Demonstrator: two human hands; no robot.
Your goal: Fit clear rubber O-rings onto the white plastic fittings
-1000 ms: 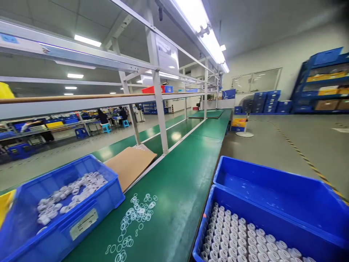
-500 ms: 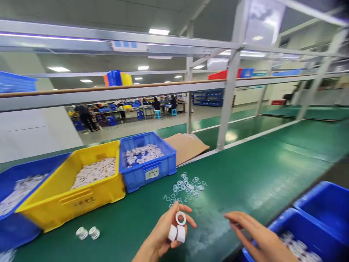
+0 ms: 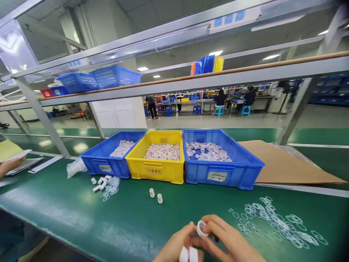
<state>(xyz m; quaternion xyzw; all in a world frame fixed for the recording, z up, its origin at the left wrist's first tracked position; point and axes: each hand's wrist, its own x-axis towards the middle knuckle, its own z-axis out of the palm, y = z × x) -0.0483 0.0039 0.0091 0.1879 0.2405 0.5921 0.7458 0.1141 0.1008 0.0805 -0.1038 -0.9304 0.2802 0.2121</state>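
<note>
Both my hands meet at the bottom centre over the green bench. My left hand holds two small white plastic caps in its lower fingers. A white plastic ring part is pinched between the fingertips of my left hand and my right hand. Several clear thin rings lie scattered on the bench just right of my hands. Two white caps stand on the bench ahead of my hands.
Three bins of white parts stand in a row: a blue bin, a yellow bin and a second blue bin. Brown cardboard lies to the right. Another person's hand rests on papers at far left. People sit at distant benches.
The view has swung left, from the far end of the bench to the row of bins. My right hand has come in and joined the left on the white ring part.
</note>
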